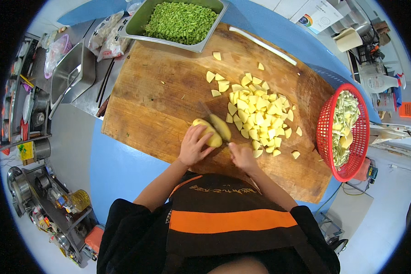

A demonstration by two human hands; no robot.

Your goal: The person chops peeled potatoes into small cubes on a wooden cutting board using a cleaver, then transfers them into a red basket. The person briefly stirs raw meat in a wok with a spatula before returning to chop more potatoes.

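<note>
On the wooden cutting board (pixel 157 96), my left hand (pixel 192 145) presses a peeled potato piece (pixel 212 138) against the wood, fingers spread over it. My right hand (pixel 241 157) grips the handle of a kitchen knife (pixel 205 109), whose blade points away from me and is partly blurred. Along the blade's right side lies another potato piece (pixel 222 126), apart from the one under my left hand. A heap of cut potato chunks (pixel 260 109) spreads to the right of the knife, with several loose bits around it.
Chopped green beans (pixel 181 22) fill a steel pan (pixel 164 40) at the board's far edge. A red plastic basket (pixel 358 157) of shredded pale vegetables (pixel 344 126) stands at the right. A white rod (pixel 263 46) lies at the back. Left are a steel container (pixel 85 65) and chopsticks (pixel 105 82).
</note>
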